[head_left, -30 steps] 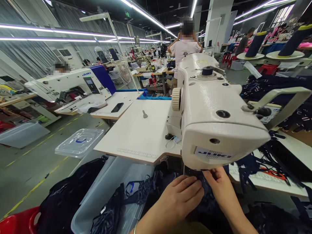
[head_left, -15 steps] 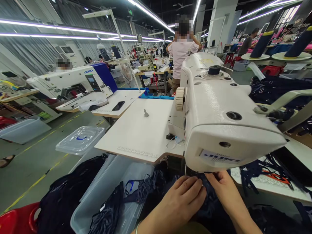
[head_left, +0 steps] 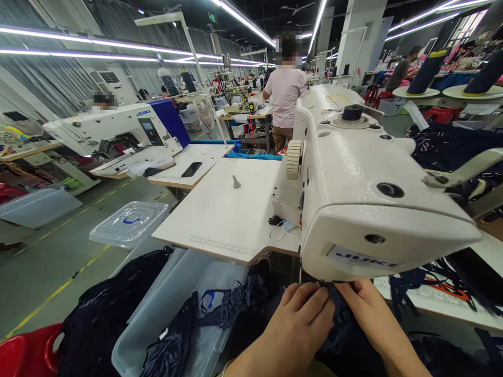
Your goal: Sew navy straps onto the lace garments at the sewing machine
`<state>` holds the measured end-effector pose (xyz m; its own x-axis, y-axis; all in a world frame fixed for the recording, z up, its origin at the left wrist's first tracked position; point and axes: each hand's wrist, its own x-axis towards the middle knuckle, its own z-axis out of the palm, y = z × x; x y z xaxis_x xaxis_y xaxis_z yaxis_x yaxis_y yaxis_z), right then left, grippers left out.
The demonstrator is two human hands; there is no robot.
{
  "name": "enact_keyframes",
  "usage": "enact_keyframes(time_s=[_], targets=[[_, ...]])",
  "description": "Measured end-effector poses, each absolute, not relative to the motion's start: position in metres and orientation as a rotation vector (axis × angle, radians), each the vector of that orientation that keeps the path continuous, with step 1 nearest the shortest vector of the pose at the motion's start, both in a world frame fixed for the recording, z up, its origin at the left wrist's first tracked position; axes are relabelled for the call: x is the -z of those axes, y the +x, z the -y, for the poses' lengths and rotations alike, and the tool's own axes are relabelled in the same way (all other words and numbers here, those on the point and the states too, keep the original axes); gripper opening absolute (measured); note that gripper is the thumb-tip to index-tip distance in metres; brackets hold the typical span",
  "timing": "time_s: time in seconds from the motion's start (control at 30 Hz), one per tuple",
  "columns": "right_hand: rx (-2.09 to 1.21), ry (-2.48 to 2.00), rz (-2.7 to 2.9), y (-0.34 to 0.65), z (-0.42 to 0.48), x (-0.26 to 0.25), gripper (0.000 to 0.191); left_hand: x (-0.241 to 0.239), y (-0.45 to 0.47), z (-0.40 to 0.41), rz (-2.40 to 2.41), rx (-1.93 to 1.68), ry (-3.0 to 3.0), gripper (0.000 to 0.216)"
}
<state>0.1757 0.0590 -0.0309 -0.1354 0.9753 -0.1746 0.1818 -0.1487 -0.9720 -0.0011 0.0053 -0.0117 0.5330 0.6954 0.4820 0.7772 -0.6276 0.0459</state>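
Observation:
A white JUKI sewing machine (head_left: 377,173) fills the right middle, its head above my hands. Below it, dark navy fabric (head_left: 341,330) hangs toward my lap. My left hand (head_left: 302,314) is closed on the fabric's upper edge, fingers curled, back of the hand toward me. Just to the right, my right hand (head_left: 359,298) pinches the same fabric between thumb and fingers, close to the machine's underside. The needle area and the fingertips are partly hidden by the machine head and the left hand.
A translucent plastic bin (head_left: 129,335) with navy garments stands lower left, beside a dark fabric pile (head_left: 113,298) and a red stool (head_left: 31,348). A grey metal piece (head_left: 236,182) lies on the white table (head_left: 220,209). Orange-handled scissors (head_left: 451,288) and navy straps lie at right.
The machine appears slightly farther right and lower as my view shifts. Both hands keep hold of the fabric, nearly in place. The person in pink ahead has lowered their raised arms.

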Motion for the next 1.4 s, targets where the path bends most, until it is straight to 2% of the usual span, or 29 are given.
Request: enact_keyframes(time_s=[0.23, 0.5, 0.67, 1.4], targets=[[-0.998, -1.512, 1.666, 0.178, -0.068, 0.028, 0.046, 0.023, 0.007, 0.000, 1.248, 0.703, -2.436, 0.030], [-0.730, -1.346, 1.811, 0.178, -0.093, 0.031, 0.027, 0.030, 0.014, 0.003, 1.227, 0.604, -2.285, 0.037], [-0.793, -1.303, 1.766, 0.175, -0.096, 0.036, 0.019, 0.034, 0.019, 0.005, 1.237, 0.602, -2.240, 0.038], [-0.876, -1.393, 1.659, 0.169, -0.096, 0.031, 0.019, 0.033, 0.029, 0.004, 1.273, 0.690, -2.141, 0.036]])
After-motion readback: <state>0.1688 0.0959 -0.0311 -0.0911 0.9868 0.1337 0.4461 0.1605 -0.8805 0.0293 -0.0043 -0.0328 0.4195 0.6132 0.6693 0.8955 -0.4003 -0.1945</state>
